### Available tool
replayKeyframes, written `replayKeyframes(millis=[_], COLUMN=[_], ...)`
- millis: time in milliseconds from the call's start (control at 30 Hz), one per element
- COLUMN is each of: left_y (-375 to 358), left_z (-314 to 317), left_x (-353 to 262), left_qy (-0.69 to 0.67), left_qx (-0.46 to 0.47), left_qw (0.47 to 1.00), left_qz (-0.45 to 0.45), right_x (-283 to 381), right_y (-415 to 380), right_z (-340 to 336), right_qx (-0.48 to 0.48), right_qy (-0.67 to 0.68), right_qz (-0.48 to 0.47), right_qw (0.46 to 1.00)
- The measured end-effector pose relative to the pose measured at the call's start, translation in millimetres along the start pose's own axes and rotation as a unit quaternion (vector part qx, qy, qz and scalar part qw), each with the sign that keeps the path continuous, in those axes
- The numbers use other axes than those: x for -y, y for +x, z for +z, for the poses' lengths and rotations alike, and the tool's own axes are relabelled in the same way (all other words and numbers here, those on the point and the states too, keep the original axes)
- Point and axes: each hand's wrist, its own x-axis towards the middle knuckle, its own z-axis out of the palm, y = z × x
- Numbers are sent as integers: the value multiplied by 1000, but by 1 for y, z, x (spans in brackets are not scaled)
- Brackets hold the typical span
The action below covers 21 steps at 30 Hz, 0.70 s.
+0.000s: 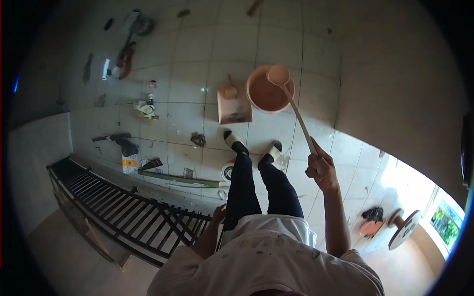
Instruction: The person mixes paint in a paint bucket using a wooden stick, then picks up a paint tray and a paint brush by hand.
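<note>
My right hand (322,166) is wrapped round the end of a long-handled dipper (298,116). The dipper's round bowl lies over the upper right rim of an orange-pink bucket (256,91). A reddish-brown surface shows inside the bucket. Against the bucket's left side is a dustpan (227,109) with dark dirt near its front edge and a small handled tool (230,92) on it. My left hand (218,214) hangs low beside my left thigh, near a black slatted railing, its fingers small and dark in the view.
A ladder-like black railing (123,204) runs along the left. Tools and scraps litter the tiled floor, including a saw (152,164), a green-edged strip (190,180) and a tape roll (227,171). A wooden spool (405,230) stands by the window at right.
</note>
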Motion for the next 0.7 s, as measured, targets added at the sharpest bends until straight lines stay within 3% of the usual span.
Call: replayKeyframes(millis=[33,100,300,700], left_y=[-41,-57,-47,26], left_z=[-10,2,10,-45], left_x=[-67,-49,-46,-87], left_qy=[-27,57,-1,-105], left_qx=[30,-28,-112,-223], left_qw=[998,998,993,957], left_qz=[-47,3,45,154], right_x=[5,12,10,-31], right_y=[-10,-20,-23,29], right_z=[9,25,36,3], right_qx=[3,18,24,16], right_qy=[-8,-21,-42,-44], right_qz=[-3,-9,-8,19], right_qw=[1000,1000,999,999])
